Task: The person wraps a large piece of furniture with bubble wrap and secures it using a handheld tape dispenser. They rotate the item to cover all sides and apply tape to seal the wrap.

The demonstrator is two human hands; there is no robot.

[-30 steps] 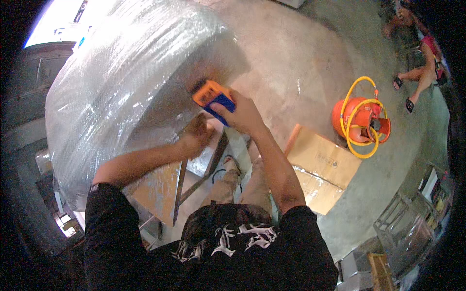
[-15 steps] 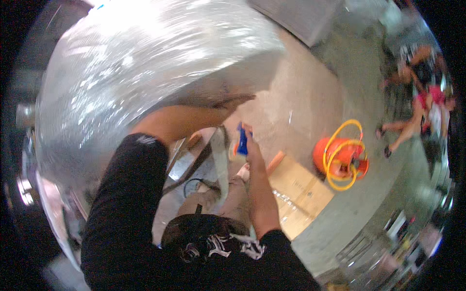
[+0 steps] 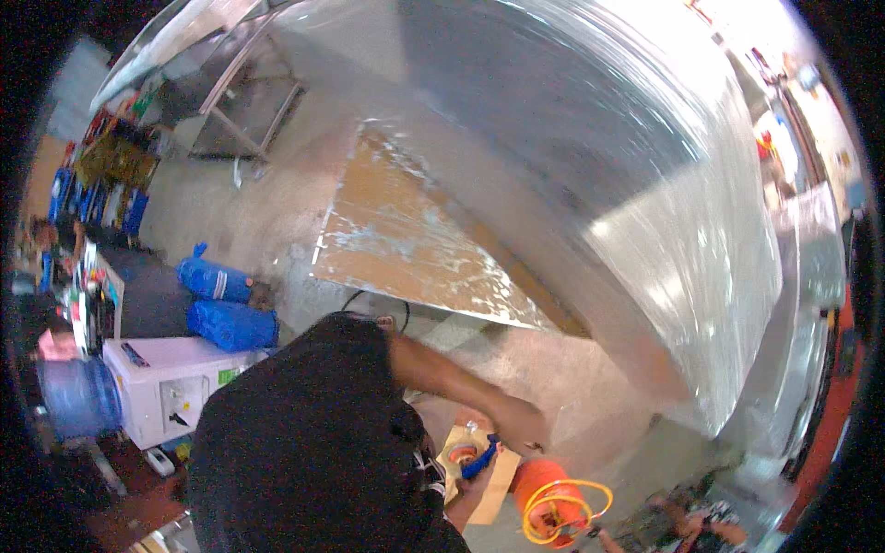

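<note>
My right hand (image 3: 473, 490), low in the view, is wrapped round a blue tape dispenser (image 3: 479, 459) with a roll of tape on it. Just above and to the right, my left hand (image 3: 518, 426) reaches across from a bent arm; its fingers point down and are too blurred to read. Both hands are over a piece of brown cardboard (image 3: 494, 502) on the floor. Ahead and to the right stands a large grey object wrapped in shiny clear film (image 3: 553, 138). Between it and me lies a film-covered brown sheet (image 3: 387, 226).
An orange tank (image 3: 542, 488) with a coiled yellow hose (image 3: 590, 487) stands beside the cardboard. To the left are blue bundles (image 3: 230, 324) and a white water dispenser (image 3: 161, 387) with a blue bottle (image 3: 81, 398). Another person (image 3: 714, 525) is at the lower right.
My view has swung left, bringing the brown sheet and blue bundles into sight. The wrapped object now shows at the right. My right hand still holds the tape dispenser; my left has come closer to it.
</note>
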